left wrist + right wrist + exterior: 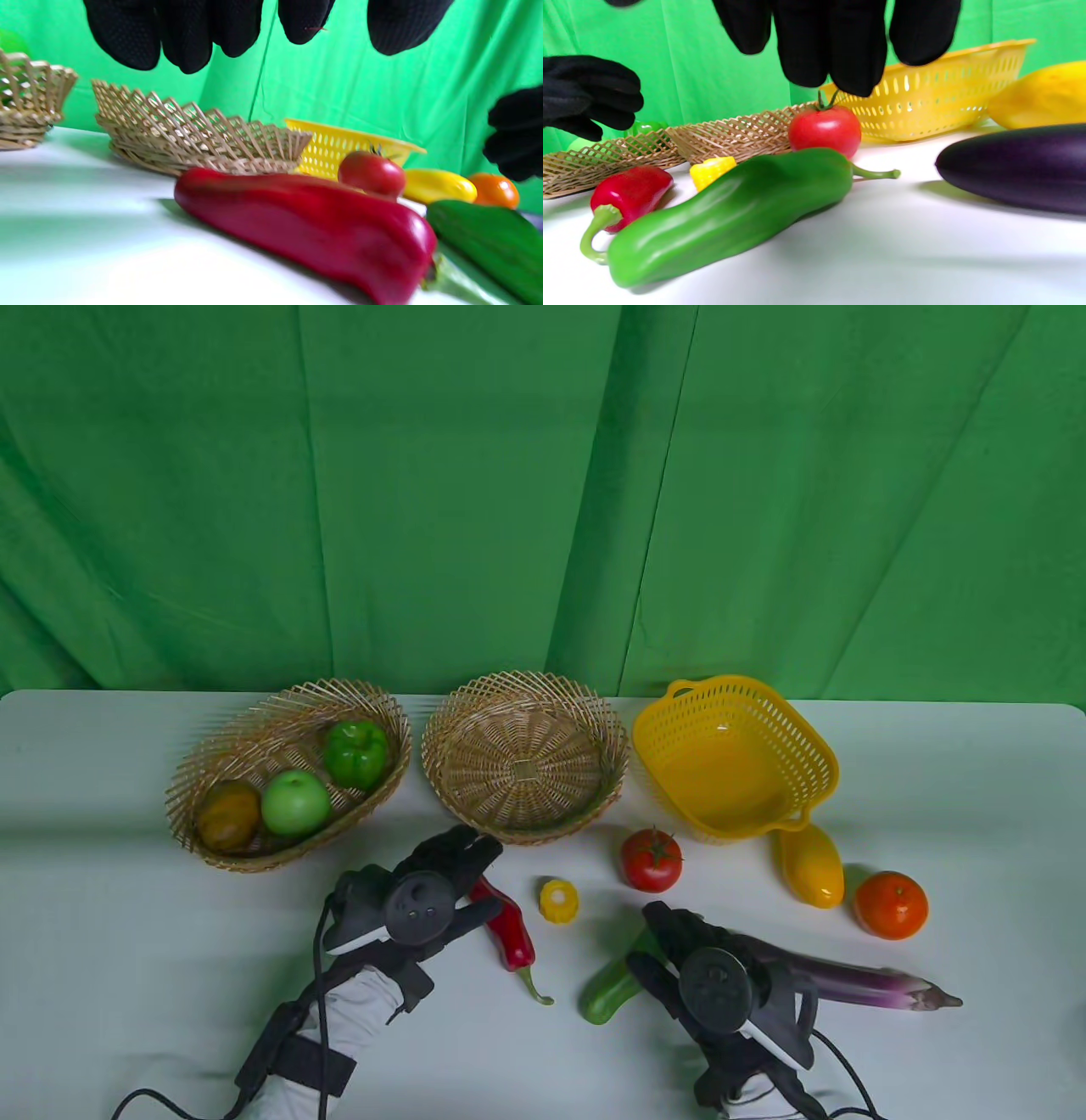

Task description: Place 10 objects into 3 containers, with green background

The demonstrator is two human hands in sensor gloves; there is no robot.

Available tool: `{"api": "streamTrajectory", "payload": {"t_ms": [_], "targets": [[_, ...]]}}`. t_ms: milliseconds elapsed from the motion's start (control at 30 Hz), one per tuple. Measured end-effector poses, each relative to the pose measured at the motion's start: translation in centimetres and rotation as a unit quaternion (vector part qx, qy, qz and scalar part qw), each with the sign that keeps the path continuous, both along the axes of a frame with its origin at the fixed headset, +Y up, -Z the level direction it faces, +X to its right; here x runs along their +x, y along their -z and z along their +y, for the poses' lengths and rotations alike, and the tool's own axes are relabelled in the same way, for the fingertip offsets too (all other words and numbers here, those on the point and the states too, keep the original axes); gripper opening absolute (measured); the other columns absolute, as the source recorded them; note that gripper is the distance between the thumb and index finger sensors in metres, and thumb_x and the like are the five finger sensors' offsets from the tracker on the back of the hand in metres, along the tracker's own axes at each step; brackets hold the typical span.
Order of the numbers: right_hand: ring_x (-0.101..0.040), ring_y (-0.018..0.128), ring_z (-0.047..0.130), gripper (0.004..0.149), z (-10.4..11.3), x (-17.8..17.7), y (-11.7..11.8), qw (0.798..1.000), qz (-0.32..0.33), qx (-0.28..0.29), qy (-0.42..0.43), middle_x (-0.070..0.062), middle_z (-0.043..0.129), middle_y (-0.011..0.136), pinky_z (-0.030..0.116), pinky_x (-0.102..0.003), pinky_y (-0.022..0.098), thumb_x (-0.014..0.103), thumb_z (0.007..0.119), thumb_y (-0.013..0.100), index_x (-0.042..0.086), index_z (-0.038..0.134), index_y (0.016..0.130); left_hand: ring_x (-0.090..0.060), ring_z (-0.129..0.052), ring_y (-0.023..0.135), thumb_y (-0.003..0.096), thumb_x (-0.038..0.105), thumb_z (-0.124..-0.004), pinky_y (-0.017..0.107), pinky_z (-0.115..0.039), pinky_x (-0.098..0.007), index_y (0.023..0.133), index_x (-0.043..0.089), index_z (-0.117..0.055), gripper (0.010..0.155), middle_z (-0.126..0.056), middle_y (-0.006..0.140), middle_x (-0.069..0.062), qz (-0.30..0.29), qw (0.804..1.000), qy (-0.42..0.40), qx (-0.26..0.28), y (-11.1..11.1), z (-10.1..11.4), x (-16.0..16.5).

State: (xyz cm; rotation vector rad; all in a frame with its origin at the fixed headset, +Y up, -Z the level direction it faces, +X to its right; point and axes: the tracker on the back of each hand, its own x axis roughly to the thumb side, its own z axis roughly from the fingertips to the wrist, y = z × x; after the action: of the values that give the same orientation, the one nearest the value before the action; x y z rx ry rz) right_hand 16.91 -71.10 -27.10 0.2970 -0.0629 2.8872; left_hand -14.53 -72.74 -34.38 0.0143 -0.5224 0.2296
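Note:
My left hand [485,875] hovers open over a red pepper [509,931]; in the left wrist view its fingers [186,38] hang above the pepper [305,228] without touching. My right hand [649,937] hovers open over a long green pepper [609,994], also seen in the right wrist view [734,212]. The left wicker basket [221,746] holds a brown fruit [227,816], a green apple [294,803] and a green bell pepper [356,752]. The round wicker basket [526,768] and the yellow plastic basket [730,763] hold nothing.
Loose on the white table: a corn piece [558,901], a tomato [651,859], a yellow fruit [810,867], an orange [891,905] and a purple eggplant [865,986] just right of my right hand. A green curtain hangs behind the table.

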Motion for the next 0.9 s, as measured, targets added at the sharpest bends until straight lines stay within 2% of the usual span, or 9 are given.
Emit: {"api": "streamTrajectory", "payload": {"t_ms": [167, 300, 500, 767, 900], "targets": [[-0.044, 0.094, 0.076, 0.070, 0.0, 0.0, 0.0, 1.000, 0.000, 0.000, -0.001, -0.013, 0.072, 0.111, 0.060, -0.064, 0.072, 0.066, 0.053, 0.054, 0.027, 0.054, 0.112, -0.049, -0.057, 0.109, 0.0530, 0.061, -0.068, 0.068, -0.060, -0.066, 0.117, 0.032, -0.042, 0.076, -0.050, 0.121, -0.017, -0.035, 0.998, 0.034, -0.037, -0.2, -1.9, 1.3], [-0.044, 0.093, 0.077, 0.070, 0.0, 0.0, -0.1, 1.000, 0.000, -0.001, -0.003, -0.013, 0.072, 0.111, 0.060, -0.064, 0.072, 0.066, 0.053, 0.054, 0.027, 0.054, 0.112, -0.051, -0.040, 0.113, 0.0514, 0.064, -0.069, 0.069, -0.050, -0.071, 0.118, 0.035, -0.033, 0.082, -0.037, 0.124, -0.017, -0.069, 0.991, 0.074, -0.083, -0.5, -3.2, 2.2], [-0.044, 0.094, 0.077, 0.070, 0.0, -0.1, 0.0, 1.000, -0.001, -0.003, -0.005, -0.013, 0.072, 0.111, 0.060, -0.064, 0.072, 0.066, 0.053, 0.054, 0.028, 0.054, 0.112, -0.056, -0.023, 0.111, 0.0502, 0.065, -0.071, 0.068, -0.038, -0.076, 0.117, 0.038, -0.022, 0.088, -0.021, 0.125, -0.018, -0.097, 0.979, 0.136, -0.115, -0.7, -4.8, 3.4], [-0.044, 0.094, 0.077, 0.070, 0.0, -0.1, 0.0, 1.000, -0.002, -0.004, -0.009, -0.013, 0.072, 0.111, 0.060, -0.064, 0.072, 0.066, 0.053, 0.054, 0.027, 0.054, 0.112, -0.057, -0.017, 0.107, 0.0511, 0.058, -0.075, 0.071, -0.045, -0.070, 0.114, 0.041, -0.020, 0.086, -0.011, 0.121, -0.019, -0.098, 0.975, 0.153, -0.131, -0.4, -6.5, 4.3], [-0.043, 0.094, 0.077, 0.070, 0.0, -0.1, 0.0, 1.000, -0.003, -0.005, -0.012, -0.013, 0.072, 0.111, 0.060, -0.064, 0.072, 0.066, 0.053, 0.054, 0.027, 0.054, 0.112, -0.058, -0.018, 0.106, 0.0516, 0.055, -0.076, 0.072, -0.050, -0.065, 0.113, 0.041, -0.027, 0.079, -0.015, 0.120, -0.019, -0.087, 0.977, 0.146, -0.131, -0.2, -6.5, 4.8]]}}
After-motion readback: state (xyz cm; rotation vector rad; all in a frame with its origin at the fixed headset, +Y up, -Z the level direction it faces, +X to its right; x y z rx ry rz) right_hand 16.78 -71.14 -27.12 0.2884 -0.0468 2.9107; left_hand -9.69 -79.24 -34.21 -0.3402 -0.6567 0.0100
